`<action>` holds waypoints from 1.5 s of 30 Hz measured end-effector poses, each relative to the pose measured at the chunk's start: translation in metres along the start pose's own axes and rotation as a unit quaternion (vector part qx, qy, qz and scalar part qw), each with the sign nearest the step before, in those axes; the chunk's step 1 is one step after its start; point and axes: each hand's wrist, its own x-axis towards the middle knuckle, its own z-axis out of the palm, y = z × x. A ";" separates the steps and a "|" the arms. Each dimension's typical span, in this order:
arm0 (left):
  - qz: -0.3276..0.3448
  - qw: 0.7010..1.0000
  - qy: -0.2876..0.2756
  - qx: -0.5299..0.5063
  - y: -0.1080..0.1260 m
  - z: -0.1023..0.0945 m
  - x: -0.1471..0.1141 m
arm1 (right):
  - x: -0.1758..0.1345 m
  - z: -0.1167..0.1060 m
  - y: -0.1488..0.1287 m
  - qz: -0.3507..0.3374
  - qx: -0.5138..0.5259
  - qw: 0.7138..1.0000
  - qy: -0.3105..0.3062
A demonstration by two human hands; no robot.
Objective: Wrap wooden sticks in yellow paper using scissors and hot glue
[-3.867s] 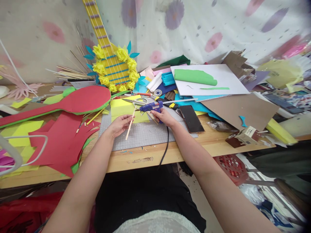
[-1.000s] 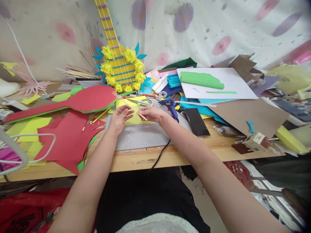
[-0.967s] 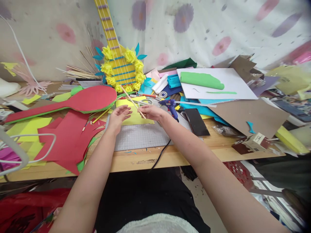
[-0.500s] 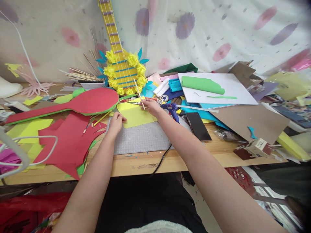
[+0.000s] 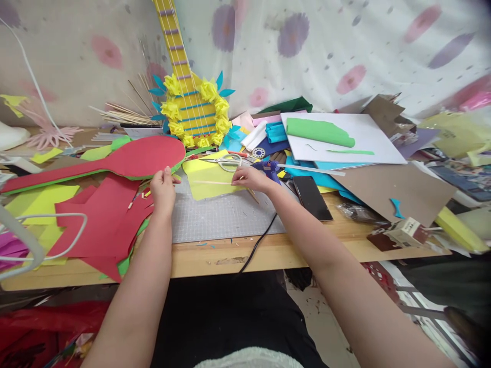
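Ahead of you, a pale wooden table lies strewn with coloured paper and card. At left, a flat red guitar shape, edged in green, stretches its long neck leftward. A yellow guitar with white strings stands tilted at the back, its body ringed with crinkled paper roses. Before you lies a grey gridded mat, partly covered by a creased yellow sheet. Your left hand is beside the red shape's rounded end, fingers partly curled; whether they hold anything, you cannot tell from this view. Your right hand is over the sheet's right side, thumb and fingertips closed in a pinch. A glossy black phone lies flat to its right, and a blue plastic glue gun shows just beyond that hand. Scissors with pale looped handles lie at the sheet's far edge. Thinnest of all, a slender pale stick, slightly blurred, sits in your right pinch, its free length pointing left across the yellow sheet, apart from your left hand.
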 end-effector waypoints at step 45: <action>0.052 0.942 -0.294 0.151 0.014 0.005 -0.018 | -0.018 0.023 0.003 -0.071 -0.258 0.963 0.033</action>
